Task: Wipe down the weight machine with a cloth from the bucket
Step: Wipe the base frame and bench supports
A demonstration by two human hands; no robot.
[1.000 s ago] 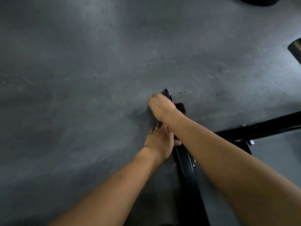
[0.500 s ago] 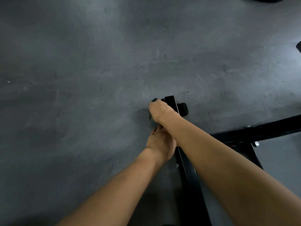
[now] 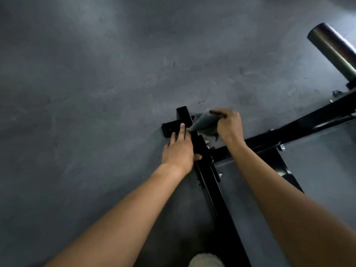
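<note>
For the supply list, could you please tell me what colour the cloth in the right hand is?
The cloth is grey, shown best in the head view.

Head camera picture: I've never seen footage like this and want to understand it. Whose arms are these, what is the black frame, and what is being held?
The camera sits on the person's head, looking down, so both arms are their own. The black frame is a weight machine's base on a grey floor. The right hand grips a grey cloth by the frame's end. The left hand rests flat on the frame, fingers straight.
</note>
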